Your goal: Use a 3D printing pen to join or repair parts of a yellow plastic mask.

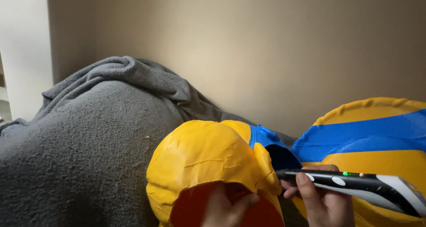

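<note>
The yellow shell piece (204, 158) shows a matt, uneven surface with ridges, cracks and wrinkled seams, resembling layered plastic; its inner face is matt orange-red. The blue bands (364, 136) look like smooth taped strips with slight creases. The pen tool (355, 187) is glossy black-and-white plastic; the grey blanket (88, 142) is fuzzy, pilled fleece.

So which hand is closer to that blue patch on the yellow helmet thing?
Right. The right hand, holding the black-and-white pen tool, sits just below the blue patch. The left hand is lower, inside the yellow shell.
</note>
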